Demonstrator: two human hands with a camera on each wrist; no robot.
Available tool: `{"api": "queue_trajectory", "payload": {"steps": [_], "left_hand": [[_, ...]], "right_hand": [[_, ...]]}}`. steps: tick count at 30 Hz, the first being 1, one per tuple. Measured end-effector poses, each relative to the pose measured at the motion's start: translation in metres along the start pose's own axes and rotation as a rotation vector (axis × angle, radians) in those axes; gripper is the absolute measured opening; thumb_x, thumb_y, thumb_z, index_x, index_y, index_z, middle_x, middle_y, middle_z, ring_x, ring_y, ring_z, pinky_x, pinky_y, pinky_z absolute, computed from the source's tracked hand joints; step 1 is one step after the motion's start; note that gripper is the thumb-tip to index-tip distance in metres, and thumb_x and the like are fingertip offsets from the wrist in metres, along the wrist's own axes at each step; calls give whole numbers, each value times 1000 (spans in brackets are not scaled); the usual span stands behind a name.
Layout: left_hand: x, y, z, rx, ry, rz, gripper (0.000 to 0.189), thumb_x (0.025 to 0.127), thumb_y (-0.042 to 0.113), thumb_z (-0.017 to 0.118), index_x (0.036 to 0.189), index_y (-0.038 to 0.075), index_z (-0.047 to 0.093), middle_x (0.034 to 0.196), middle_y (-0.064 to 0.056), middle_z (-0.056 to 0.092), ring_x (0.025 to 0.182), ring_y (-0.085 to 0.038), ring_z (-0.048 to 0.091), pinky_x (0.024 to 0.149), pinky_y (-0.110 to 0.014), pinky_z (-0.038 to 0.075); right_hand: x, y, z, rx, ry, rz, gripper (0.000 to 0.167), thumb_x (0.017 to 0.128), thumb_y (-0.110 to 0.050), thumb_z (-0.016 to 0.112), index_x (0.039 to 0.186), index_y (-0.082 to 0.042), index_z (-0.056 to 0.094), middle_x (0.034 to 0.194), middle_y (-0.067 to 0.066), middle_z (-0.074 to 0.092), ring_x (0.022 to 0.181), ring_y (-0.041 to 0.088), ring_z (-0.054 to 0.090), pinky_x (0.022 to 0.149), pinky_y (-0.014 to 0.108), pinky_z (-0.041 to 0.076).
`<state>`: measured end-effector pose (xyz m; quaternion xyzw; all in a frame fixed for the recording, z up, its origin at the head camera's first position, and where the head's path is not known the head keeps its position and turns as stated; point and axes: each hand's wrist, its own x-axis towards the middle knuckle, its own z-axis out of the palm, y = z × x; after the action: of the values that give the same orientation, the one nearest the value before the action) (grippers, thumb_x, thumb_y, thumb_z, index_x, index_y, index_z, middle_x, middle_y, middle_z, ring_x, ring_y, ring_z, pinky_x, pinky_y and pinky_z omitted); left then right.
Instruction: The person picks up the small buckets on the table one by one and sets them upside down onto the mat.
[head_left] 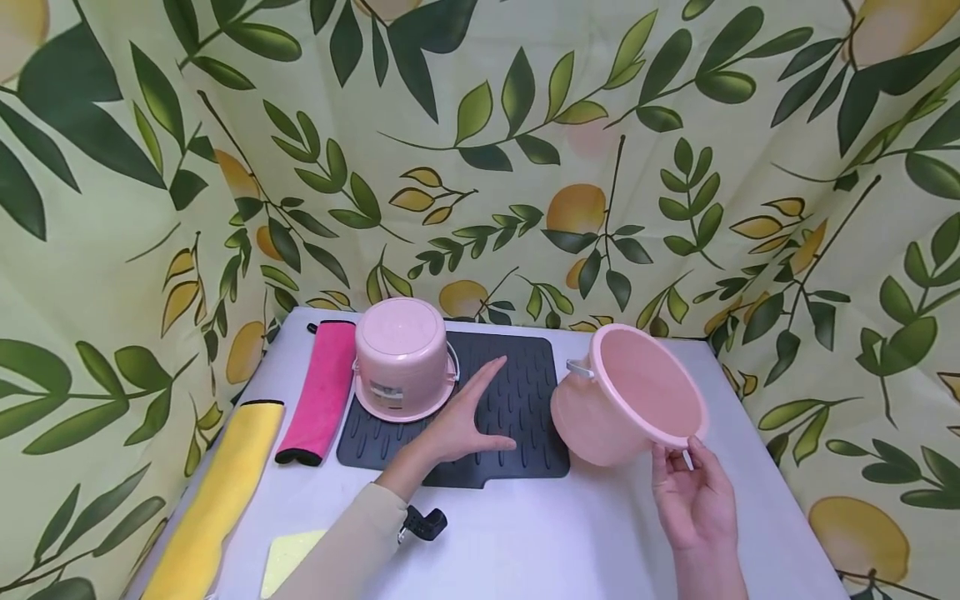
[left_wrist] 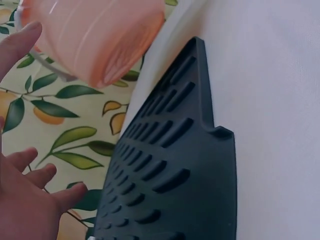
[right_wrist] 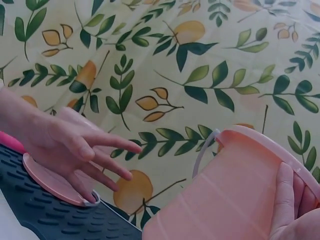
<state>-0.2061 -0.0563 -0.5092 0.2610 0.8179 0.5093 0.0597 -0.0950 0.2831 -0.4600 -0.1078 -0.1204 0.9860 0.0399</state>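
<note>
Tilted pink bucket (head_left: 626, 400), right of the dark mat (head_left: 517, 400), your right hand (head_left: 697, 500) pinches its rim, your left hand (head_left: 456, 425) spreads its fingers wide near an upturned bucket (head_left: 401, 358).

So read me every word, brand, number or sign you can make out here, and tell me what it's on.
Nothing legible.
Small label on the upside-down pink bucket: too small and blurred to read.
No writing shows on the tilted pink bucket, the dark mat or the cloths.
</note>
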Motion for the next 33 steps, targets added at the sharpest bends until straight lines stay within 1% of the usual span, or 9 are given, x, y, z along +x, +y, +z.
{"api": "queue_trajectory", "payload": {"steps": [3, 7, 9, 11, 14, 18, 25, 29, 33], "left_hand": [[-1, -1, 4, -32, 8, 14, 124, 81, 37, 94, 173, 46, 12, 181, 11, 10, 165, -31, 17, 122, -71, 27], [-2, -6, 10, -94, 3, 40, 127, 81, 30, 95, 176, 34, 10, 181, 6, 11, 161, -44, 26, 122, -69, 31], [-3, -7, 13, -123, -7, 40, 128, 82, 24, 95, 176, 33, 9, 181, 5, 11, 159, -46, 28, 122, -67, 32], [-3, -6, 16, -136, -8, 40, 129, 82, 22, 95, 176, 33, 8, 182, 1, 11, 158, -49, 28, 122, -67, 33], [-2, -4, 17, -147, -8, 16, 129, 82, 23, 95, 175, 39, 8, 181, 0, 12, 158, -49, 28, 122, -67, 32], [-1, -4, 21, -164, -10, 1, 131, 81, 22, 96, 175, 40, 6, 181, -5, 12, 157, -51, 29, 121, -69, 32], [-1, -9, 28, -226, -8, 29, 131, 82, 9, 94, 176, 26, 4, 182, -2, 10, 165, -28, 16, 128, -51, 27], [0, -11, 30, -276, 3, 70, 133, 81, 4, 93, 176, 20, 2, 182, -6, 8, 166, -26, 15, 129, -48, 27], [1, -14, 30, -309, -1, 49, 138, 79, 1, 94, 176, 21, -2, 182, -5, 9, 165, -26, 16, 129, -47, 24]], "right_hand": [[0, 5, 2, 8, -19, 9, 16, 114, -8, 52, 129, -6, 55, 109, 15, 61, 98, 26, 67, 97, 33, 60], [-1, 12, 2, 47, -40, 34, 15, 115, -9, 49, 125, -2, 55, 113, 15, 58, 97, 29, 66, 94, 33, 62], [0, 14, 1, 72, -52, 53, 15, 115, -9, 48, 120, 2, 57, 116, 16, 56, 98, 31, 66, 92, 33, 62], [0, 17, 1, 97, -66, 74, 16, 114, -8, 48, 116, 5, 58, 118, 16, 55, 100, 33, 66, 91, 33, 62], [1, 20, 1, 131, -80, 99, 16, 113, -6, 51, 109, 7, 59, 116, 17, 56, 100, 35, 65, 91, 32, 62], [2, 25, 1, 156, -91, 129, 20, 114, -7, 50, 109, 8, 61, 115, 17, 56, 98, 35, 65, 92, 33, 62], [-1, 34, 2, 180, -106, 165, 25, 116, -12, 46, 112, 7, 61, 118, 15, 57, 103, 33, 65, 93, 31, 61], [-2, 41, 6, 152, -83, 166, 23, 116, -14, 46, 117, 5, 60, 121, 12, 56, 103, 29, 65, 94, 27, 60], [-4, 48, 11, 131, -60, 167, 21, 116, -15, 47, 120, 3, 58, 121, 12, 55, 101, 29, 64, 94, 26, 59]]}}
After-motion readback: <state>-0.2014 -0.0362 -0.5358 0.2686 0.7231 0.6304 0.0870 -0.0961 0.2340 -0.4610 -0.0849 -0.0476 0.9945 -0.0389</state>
